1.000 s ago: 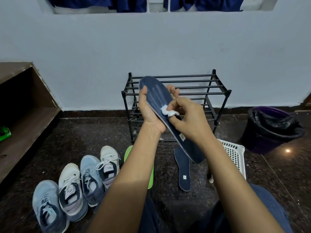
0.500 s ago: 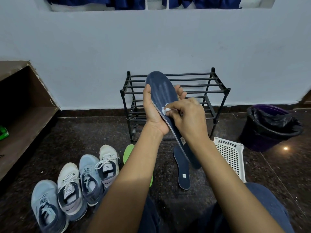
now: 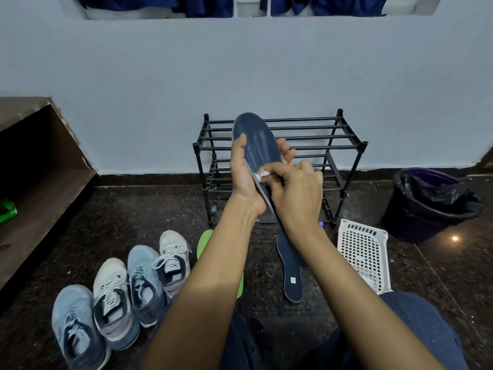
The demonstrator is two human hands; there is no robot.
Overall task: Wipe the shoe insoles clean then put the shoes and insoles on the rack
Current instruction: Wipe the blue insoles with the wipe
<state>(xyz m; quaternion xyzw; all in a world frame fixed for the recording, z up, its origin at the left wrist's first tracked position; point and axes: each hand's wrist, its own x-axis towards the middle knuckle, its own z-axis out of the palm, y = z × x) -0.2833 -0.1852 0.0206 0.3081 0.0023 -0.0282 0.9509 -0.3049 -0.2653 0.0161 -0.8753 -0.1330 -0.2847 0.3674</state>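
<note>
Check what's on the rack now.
Only bare bars show on the black rack; nothing rests on the visible shelves. The held insole, left hand and right hand pinching a white wad cover its left-centre part, so that stretch is unseen.

Four shoes [image 3: 114, 303], three insoles [image 3: 292, 273], one rack [image 3: 346, 137], one basket [image 3: 362, 252]

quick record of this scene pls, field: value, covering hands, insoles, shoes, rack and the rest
left hand: grips held insole, toe end up
right hand: fingers pinch white wipe against held insole
navy insole: flat on floor, partly behind right arm
green insole: on floor, partly behind left arm
shoes: four in a row on floor, left
rack: black, by wall
basket: white, on floor, right
bin: black liner, far right
</note>
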